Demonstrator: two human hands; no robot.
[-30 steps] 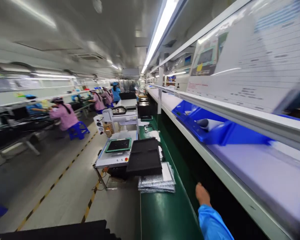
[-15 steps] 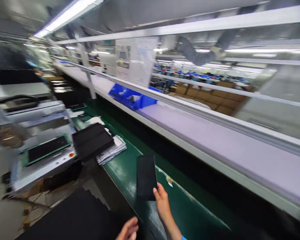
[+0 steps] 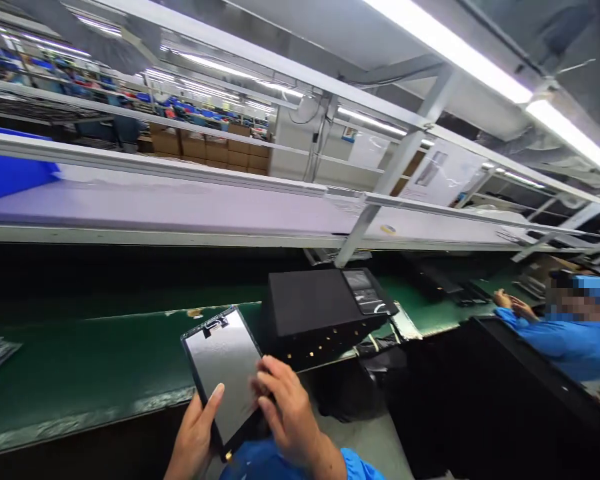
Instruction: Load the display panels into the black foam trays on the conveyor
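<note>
My left hand (image 3: pixel 197 427) is closed on the lower left edge of a tablet-sized screen panel (image 3: pixel 227 373), with its thumb over the near face. That face is silvery with a black rim, and a dark strip of parts sits near its top end. The panel is tilted in front of me, above the bench edge. Over the panel's right edge is my right hand (image 3: pixel 290 407), fingers loosely bent and apart from the thumb, some of them smeared by motion. Whether its fingertips touch the panel I cannot tell.
A black box (image 3: pixel 307 300) with a dark device (image 3: pixel 365 293) on top stands on the green bench (image 3: pixel 105 353). Behind runs a pale shelf (image 3: pixel 195 203) with a blue bin (image 3: pixel 15 170). At right sits a co-worker in blue (image 3: pixel 560 347), beside a large black surface (image 3: pixel 490 400).
My view has swung to the right. The panel, held in my right hand with its dark face showing, is now in my left hand with its silvery face showing.
</note>
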